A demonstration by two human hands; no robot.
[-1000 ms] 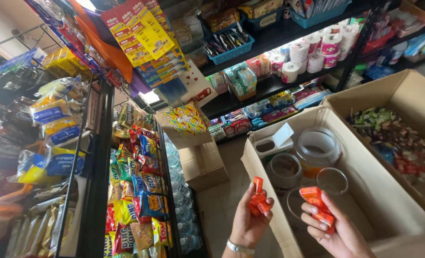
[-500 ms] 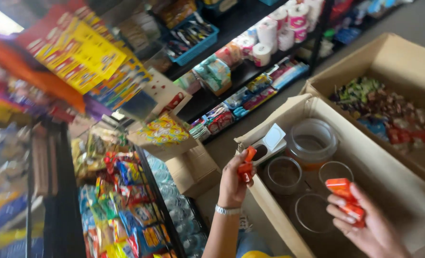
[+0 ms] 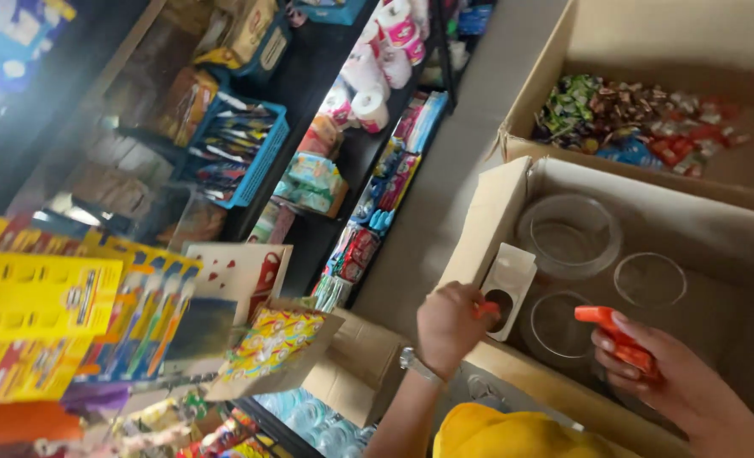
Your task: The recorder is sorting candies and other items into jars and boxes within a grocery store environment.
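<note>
Orange packets [image 3: 619,337] sit gripped in the right hand [image 3: 665,377], over the open box [image 3: 512,191] of clear jars [image 3: 568,233]. The left hand [image 3: 449,326] is closed around another orange piece [image 3: 484,309] at the box's near edge, beside a white carton [image 3: 506,284]. A second box [image 3: 521,110] behind holds sweets [image 3: 631,119].

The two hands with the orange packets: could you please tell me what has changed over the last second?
The left hand has sunk to the near edge of the cardboard box and closed, so its orange packet barely shows. The right hand has stayed over the box with its orange packet gripped. The clear containers in the box have not moved; the camera has tilted.
</note>
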